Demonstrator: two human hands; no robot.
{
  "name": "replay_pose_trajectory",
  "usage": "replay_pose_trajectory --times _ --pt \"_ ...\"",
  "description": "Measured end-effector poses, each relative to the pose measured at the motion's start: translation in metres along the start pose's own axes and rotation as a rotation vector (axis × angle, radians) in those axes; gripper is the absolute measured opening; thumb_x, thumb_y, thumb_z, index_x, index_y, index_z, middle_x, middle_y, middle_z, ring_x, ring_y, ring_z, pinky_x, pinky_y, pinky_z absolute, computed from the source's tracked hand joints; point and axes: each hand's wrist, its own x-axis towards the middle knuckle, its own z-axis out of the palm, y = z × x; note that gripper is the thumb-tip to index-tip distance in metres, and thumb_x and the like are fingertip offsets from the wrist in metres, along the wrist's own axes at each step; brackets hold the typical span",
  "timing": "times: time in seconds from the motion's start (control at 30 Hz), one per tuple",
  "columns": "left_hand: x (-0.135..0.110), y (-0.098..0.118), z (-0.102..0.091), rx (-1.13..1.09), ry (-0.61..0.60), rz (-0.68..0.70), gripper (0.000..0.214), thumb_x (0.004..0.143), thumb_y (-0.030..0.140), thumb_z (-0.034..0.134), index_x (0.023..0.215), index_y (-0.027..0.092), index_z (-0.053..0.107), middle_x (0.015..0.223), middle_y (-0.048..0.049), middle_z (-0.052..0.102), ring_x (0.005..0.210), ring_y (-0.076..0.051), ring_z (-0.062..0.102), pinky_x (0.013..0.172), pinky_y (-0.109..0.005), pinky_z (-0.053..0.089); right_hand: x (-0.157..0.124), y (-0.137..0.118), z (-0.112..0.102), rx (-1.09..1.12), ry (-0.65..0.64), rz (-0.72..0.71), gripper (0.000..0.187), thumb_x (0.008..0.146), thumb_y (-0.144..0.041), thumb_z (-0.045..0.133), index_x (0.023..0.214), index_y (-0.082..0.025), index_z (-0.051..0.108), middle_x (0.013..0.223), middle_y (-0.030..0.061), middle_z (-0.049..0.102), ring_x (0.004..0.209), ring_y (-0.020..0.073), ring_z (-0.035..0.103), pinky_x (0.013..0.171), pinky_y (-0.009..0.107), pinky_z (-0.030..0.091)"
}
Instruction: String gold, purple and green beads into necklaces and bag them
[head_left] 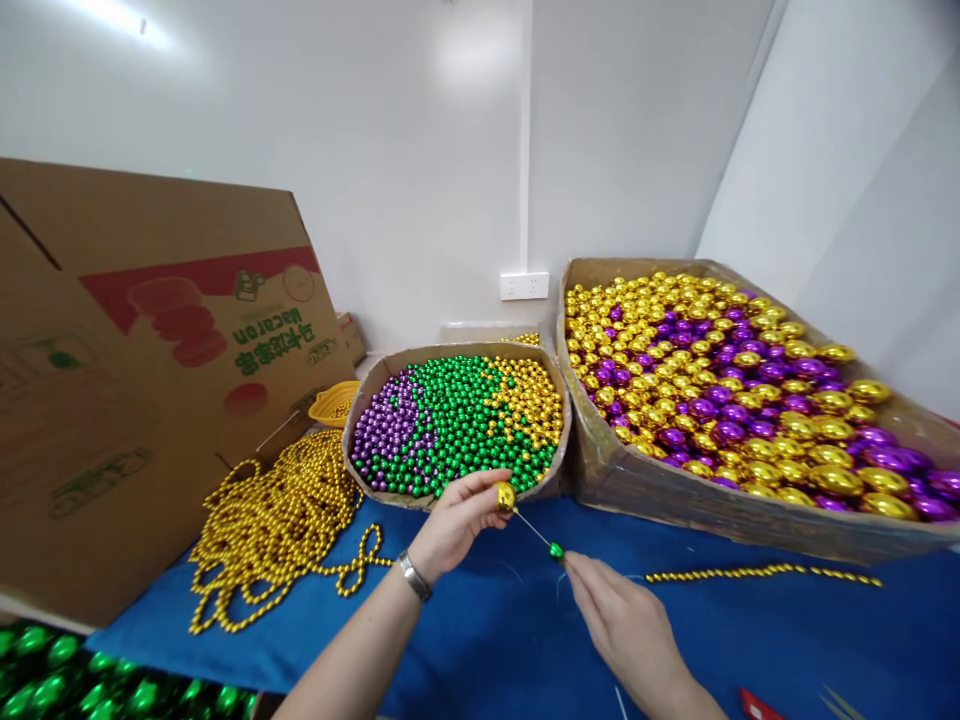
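Observation:
My left hand (459, 518), with a silver watch band on its wrist, pinches a large shiny gold bead (505, 497) in front of the middle box. A thin pale string (534, 527) runs from this bead down to a smaller green bead (556, 551). My right hand (628, 618) is closed, its fingertips pinching at the string right beside the green bead. Whether the fingers also press on the green bead I cannot tell. Behind my hands, a cardboard box (564, 440) holds small purple, green and gold beads.
A bigger box (637, 480) of gold and purple beads stands right. Gold bead strands (277, 520) lie left, before a yellow basket (334, 403) and large carton (187, 400). A gold strand (757, 572) and red object (757, 705) lie right on blue cloth (480, 640). Green beads (52, 680) fill the lower left.

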Motion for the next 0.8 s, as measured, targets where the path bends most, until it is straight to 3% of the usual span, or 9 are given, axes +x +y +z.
replay_pose_trajectory --times 0.1,0.3,0.43,0.6,0.8 --pt "-0.005 -0.005 0.006 0.045 0.007 0.038 0.035 0.074 0.027 0.07 0.106 0.015 0.063 0.09 -0.007 0.064 0.075 -0.014 0.059 0.067 -0.026 0.048 0.002 0.0 0.002 0.043 0.005 0.011 0.035 0.095 -0.023 0.029 0.102 -0.018 0.063 0.087 0.0074 0.07 0.075 0.0169 0.069 0.065 0.024 0.054" --pt "-0.008 -0.016 0.005 -0.056 -0.001 -0.013 0.034 0.075 0.027 0.07 0.105 0.013 0.062 0.088 -0.007 0.063 0.073 -0.013 0.06 0.067 -0.026 0.049 0.003 -0.001 0.0 0.214 -0.025 0.063 0.036 0.096 -0.03 0.031 0.096 -0.019 0.064 0.075 0.0042 0.059 0.062 0.0119 0.062 0.057 0.02 0.051" --pt "-0.011 -0.017 0.005 0.089 0.057 0.091 0.032 0.075 0.025 0.07 0.103 0.013 0.063 0.09 -0.0071 0.063 0.078 -0.013 0.059 0.069 -0.025 0.05 -0.002 0.001 0.005 0.154 0.029 0.02 0.037 0.097 -0.029 0.028 0.098 -0.019 0.064 0.075 0.0038 0.058 0.058 0.0102 0.061 0.055 0.018 0.049" --pt "-0.015 -0.013 0.005 -0.041 -0.001 -0.015 0.032 0.076 0.026 0.069 0.104 0.012 0.062 0.088 -0.0074 0.063 0.076 -0.017 0.064 0.071 -0.032 0.052 -0.005 0.002 0.011 0.091 0.093 -0.02 0.036 0.097 -0.029 0.029 0.099 -0.018 0.063 0.076 0.0041 0.057 0.055 0.0088 0.059 0.052 0.017 0.047" --pt "-0.017 -0.015 0.002 -0.09 0.031 -0.018 0.032 0.073 0.024 0.071 0.102 0.011 0.062 0.089 -0.0077 0.063 0.077 -0.019 0.065 0.069 -0.03 0.053 -0.005 -0.002 0.016 0.098 0.108 -0.053 0.034 0.096 -0.029 0.03 0.099 -0.017 0.062 0.076 0.0041 0.058 0.054 0.0091 0.06 0.052 0.016 0.049"
